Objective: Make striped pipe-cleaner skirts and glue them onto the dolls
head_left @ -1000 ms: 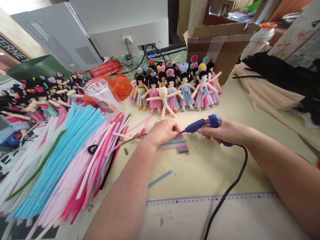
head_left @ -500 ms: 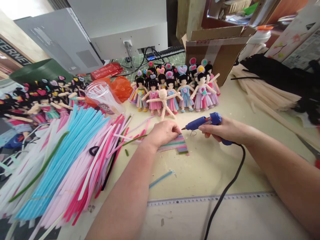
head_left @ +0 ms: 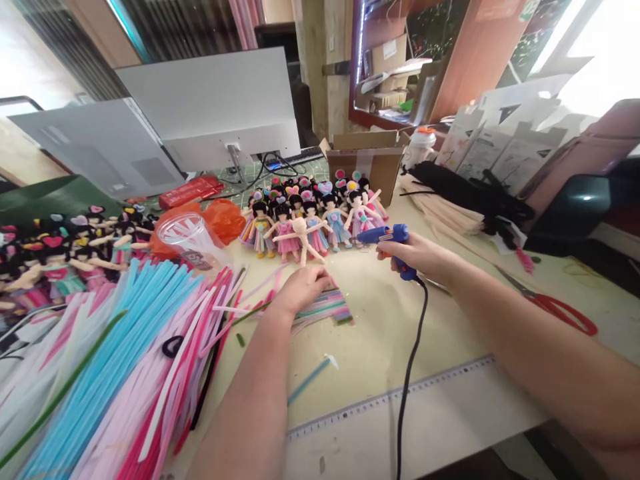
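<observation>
My left hand (head_left: 306,291) is closed at the far edge of a striped panel of pipe cleaners (head_left: 330,307), which lies flat on the table. Its fingertips press on the panel, and the thumb side is partly hidden. In my right hand (head_left: 417,256) is a blue glue gun (head_left: 383,235), its nozzle pointing left, held above the table and apart from the panel. A black cord (head_left: 411,373) runs from its grip toward me. Just beyond my left hand stands a bare, cream-coloured doll figure (head_left: 301,235) with arms spread.
Finished dolls (head_left: 333,220) stand in rows behind, before a cardboard box (head_left: 370,167). Pipe-cleaner bundles (head_left: 110,353) cover the left side. A clear plastic cup (head_left: 187,237) lies tilted there. Red-handled scissors (head_left: 563,312) are at right; a ruler (head_left: 400,399) lies in front.
The glue gun has lifted away from the panel and my left fingers, where its nozzle was close. My left hand stays on the panel. The view has tilted up and shifted right.
</observation>
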A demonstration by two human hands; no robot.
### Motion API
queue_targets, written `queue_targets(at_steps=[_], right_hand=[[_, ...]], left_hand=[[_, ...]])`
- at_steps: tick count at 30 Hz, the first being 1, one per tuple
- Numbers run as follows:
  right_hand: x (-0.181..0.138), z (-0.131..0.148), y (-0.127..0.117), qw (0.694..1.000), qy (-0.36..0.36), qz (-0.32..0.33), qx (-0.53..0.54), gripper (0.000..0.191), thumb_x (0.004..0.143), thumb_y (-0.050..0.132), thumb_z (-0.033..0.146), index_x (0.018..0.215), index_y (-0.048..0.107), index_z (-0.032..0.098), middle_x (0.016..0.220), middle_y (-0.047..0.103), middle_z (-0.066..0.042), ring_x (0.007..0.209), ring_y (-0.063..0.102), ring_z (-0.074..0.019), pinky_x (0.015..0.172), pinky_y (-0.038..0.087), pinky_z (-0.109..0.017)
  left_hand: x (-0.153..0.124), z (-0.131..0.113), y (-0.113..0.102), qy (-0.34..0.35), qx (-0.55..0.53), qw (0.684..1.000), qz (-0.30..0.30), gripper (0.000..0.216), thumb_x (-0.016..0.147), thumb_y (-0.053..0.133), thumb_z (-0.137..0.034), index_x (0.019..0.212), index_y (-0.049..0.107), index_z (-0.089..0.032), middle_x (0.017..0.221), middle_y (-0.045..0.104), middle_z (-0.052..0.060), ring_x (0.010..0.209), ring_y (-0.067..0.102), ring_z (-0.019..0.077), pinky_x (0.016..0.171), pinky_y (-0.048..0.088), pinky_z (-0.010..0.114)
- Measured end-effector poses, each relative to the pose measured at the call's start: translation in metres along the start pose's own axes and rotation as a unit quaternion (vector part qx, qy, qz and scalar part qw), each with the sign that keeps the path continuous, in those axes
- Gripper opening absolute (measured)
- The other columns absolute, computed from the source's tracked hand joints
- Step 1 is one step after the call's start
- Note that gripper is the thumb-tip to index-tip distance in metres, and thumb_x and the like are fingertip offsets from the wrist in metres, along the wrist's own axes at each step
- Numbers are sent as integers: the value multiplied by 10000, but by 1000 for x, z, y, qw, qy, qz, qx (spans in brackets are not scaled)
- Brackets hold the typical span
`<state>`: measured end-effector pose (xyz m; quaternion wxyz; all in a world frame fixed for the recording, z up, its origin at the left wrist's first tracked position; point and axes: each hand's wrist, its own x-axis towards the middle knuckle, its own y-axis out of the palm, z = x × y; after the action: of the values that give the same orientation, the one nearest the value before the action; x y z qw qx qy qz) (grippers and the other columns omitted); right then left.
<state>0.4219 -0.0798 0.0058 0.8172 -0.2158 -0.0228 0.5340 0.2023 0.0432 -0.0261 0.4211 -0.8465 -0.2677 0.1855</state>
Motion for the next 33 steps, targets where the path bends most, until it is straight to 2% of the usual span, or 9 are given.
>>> queue_targets(at_steps=[4,9,13,19,24,29,33], right_hand=[[-3,-8,-21,996,9,-85,22,163,865,624,308,785,621,166,845,653,-51,593,573,-105,466,481,-206],[3,-21,-36,987,33,-157,12,190,888,618,350,839,592,168,776,620,-32,520,543,-96,454,487,-217],[18,-28,-34,983,49,-179,-3,200,886,625,369,870,595,172,744,625,-32,529,558,-110,439,471,-210],[47,-41,-32,974,68,-213,-39,233,874,626,401,813,596,179,644,601,-16,562,580,-146,468,455,-235],[62,-54,-30,973,61,-211,-72,284,838,658,439,784,623,162,636,615,-31,577,575,-161,530,459,-274],[45,-55,-39,978,54,-177,-96,304,779,709,437,896,658,162,711,643,-42,629,588,-178,523,448,-272],[7,-49,-54,966,38,-223,-127,405,736,712,479,1009,631,191,892,663,-88,723,570,-210,534,430,-296]], left_hand=[[-1,-1,-1,-2,-4,1000,-3,205,871,507,-249,779,676,-177,766,679,19,746,591,171,676,421,255],[-2,-1,-2,3,8,1000,-12,191,863,513,-241,762,659,-172,767,676,24,744,581,171,679,426,260],[-3,-1,-2,3,4,1000,-13,198,867,507,-240,748,652,-176,742,671,17,741,581,170,662,429,259],[-1,-1,-2,-11,2,1000,-13,201,865,505,-243,716,627,-184,720,660,14,739,581,174,664,421,264],[-1,-1,-2,-6,8,1000,-12,194,856,499,-229,696,602,-191,730,653,15,746,576,171,682,415,265],[-2,-1,-1,-3,16,1000,-14,211,867,484,-245,729,635,-192,744,671,25,772,593,180,711,440,268],[-2,-5,-4,-5,13,999,-35,210,873,491,-246,762,661,-192,797,703,37,807,622,187,746,461,269]])
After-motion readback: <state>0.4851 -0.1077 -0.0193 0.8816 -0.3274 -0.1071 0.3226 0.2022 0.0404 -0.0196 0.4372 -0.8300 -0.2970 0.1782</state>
